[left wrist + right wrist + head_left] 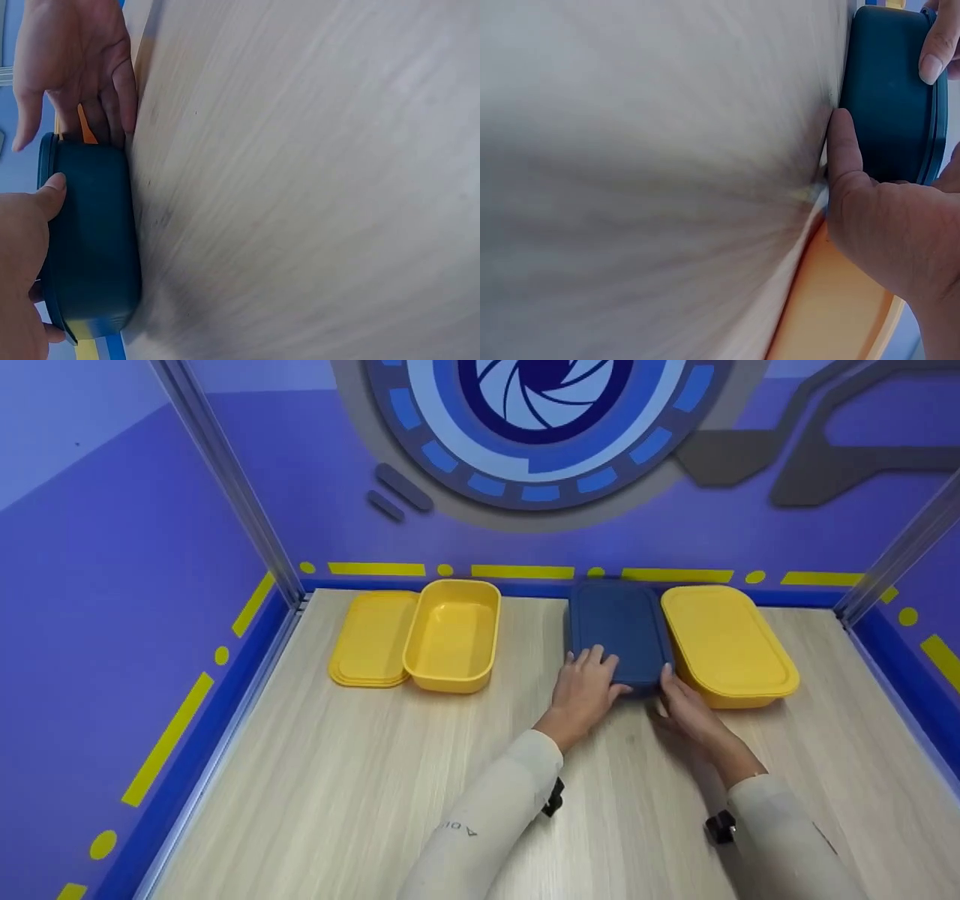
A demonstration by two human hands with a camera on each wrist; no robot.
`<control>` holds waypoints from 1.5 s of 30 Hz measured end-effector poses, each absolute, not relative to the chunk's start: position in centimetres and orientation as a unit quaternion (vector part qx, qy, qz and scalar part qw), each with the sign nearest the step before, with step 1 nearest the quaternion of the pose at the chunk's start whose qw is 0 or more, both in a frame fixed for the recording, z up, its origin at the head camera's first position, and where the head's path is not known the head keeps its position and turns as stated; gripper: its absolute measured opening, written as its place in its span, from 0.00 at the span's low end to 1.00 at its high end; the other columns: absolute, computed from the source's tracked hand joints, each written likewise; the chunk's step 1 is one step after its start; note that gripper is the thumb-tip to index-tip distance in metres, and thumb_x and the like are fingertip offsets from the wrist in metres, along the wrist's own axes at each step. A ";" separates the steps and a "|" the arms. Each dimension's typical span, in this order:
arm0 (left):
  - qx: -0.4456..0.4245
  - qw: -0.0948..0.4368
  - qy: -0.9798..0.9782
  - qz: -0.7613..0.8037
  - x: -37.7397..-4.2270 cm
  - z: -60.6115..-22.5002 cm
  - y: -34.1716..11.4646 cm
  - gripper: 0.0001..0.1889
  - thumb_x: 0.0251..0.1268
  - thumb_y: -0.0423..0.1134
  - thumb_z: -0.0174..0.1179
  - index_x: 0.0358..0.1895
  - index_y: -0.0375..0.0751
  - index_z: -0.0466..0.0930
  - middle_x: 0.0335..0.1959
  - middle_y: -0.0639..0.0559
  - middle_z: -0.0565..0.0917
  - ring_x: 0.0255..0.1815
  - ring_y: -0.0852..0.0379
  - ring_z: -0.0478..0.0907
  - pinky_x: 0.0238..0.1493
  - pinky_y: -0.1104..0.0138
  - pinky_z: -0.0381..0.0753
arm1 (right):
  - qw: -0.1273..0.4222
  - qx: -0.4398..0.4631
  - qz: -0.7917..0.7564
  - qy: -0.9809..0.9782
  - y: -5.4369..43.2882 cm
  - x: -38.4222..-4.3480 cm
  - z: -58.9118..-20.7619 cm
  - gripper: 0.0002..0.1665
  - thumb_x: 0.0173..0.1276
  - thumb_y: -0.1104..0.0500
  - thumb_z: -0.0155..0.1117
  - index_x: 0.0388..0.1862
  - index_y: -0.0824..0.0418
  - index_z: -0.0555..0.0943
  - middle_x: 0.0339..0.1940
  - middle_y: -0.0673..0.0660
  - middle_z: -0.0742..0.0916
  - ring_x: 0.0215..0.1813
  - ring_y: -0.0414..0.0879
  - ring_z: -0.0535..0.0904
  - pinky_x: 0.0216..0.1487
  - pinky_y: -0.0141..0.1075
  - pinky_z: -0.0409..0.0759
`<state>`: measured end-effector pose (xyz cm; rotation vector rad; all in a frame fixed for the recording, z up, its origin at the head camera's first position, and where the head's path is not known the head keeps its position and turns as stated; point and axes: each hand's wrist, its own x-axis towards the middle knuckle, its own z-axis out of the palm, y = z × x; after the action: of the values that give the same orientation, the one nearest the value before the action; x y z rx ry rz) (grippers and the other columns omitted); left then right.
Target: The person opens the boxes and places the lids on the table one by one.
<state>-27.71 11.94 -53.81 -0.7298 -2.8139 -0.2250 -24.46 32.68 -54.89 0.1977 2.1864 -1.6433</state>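
A dark blue lidded food container [619, 622] stands at the back of the table, right of the middle. My left hand [583, 690] grips its near left corner, fingers over the lid and thumb on the front rim. In the left wrist view that thumb [54, 191] presses the lid's edge. My right hand [690, 709] lies against the near right corner, its fingers fairly straight and partly hidden between the boxes. In the right wrist view one digit [845, 142] points along the container's base. Close on the right stands a yellow lidded container [731, 641].
Towards the back left, an open yellow container [452, 641] stands beside yellow lids [375, 637] that look stacked. Blue printed wall panels [525, 540] border the wooden table [360, 780] at the back and sides. A metal post [232, 472] rises at the back left corner.
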 end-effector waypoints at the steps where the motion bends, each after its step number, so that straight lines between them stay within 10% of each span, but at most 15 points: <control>1: -0.245 0.108 -0.960 -0.086 -27.7 -53.8 11.9 0.29 0.75 0.67 0.57 0.68 0.54 0.80 0.62 0.54 0.83 0.67 0.56 0.82 0.76 0.52 0.79 | 0.200 0.072 -0.595 0.775 32.7 -24.5 -54.9 0.56 0.80 0.22 0.24 0.88 0.54 0.26 0.91 0.58 0.35 0.92 0.57 0.32 0.86 0.57 0.59; 11: -0.216 0.084 -0.963 -0.136 -27.7 -53.7 11.9 0.30 0.72 0.68 0.61 0.69 0.57 0.81 0.60 0.56 0.81 0.67 0.58 0.81 0.79 0.55 0.76 | 0.200 0.098 -0.645 0.731 32.9 -24.4 -55.0 0.53 0.79 0.25 0.11 0.86 0.57 0.23 0.89 0.61 0.31 0.91 0.58 0.28 0.81 0.51 0.67; 45: -0.278 0.176 -0.940 -0.094 -28.2 -54.4 10.9 0.28 0.79 0.69 0.49 0.58 0.52 0.82 0.53 0.55 0.83 0.54 0.59 0.84 0.58 0.63 0.88 | 0.187 0.114 -0.659 0.720 33.1 -24.6 -54.8 0.42 0.88 0.36 0.18 0.89 0.56 0.29 0.91 0.60 0.37 0.92 0.56 0.33 0.78 0.47 0.77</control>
<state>-28.16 10.94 -54.42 -0.7886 -2.6611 -0.2650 -24.63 33.07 -54.82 0.3220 2.0260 -1.8555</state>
